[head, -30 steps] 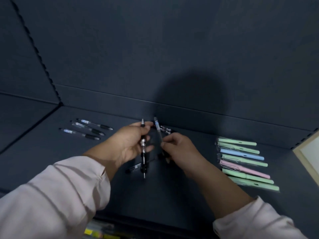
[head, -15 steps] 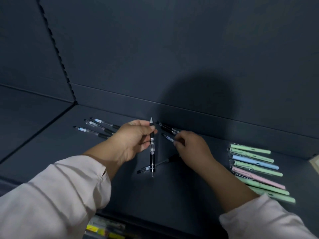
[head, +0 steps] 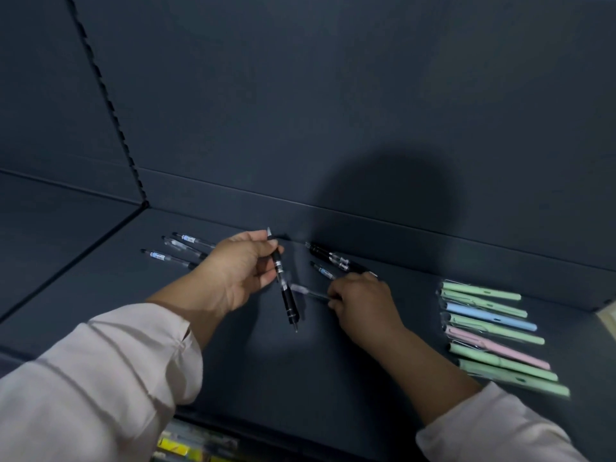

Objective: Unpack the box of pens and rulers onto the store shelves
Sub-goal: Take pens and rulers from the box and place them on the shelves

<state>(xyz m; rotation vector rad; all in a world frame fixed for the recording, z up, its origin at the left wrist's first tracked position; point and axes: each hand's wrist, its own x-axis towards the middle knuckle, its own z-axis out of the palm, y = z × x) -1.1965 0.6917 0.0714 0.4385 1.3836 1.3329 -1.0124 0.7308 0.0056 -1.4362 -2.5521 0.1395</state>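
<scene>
7 pastel pens [head: 493,329] right of right hand [head: 361,303]

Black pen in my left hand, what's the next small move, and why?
Probably lower the black pen from the left hand onto the shelf beside the dark pens at the back: it is gripped, not laid flat, while the right hand pinches a clear pen.

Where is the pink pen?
In the head view, the pink pen lies on the right side of the shelf, between two green pens.
</scene>
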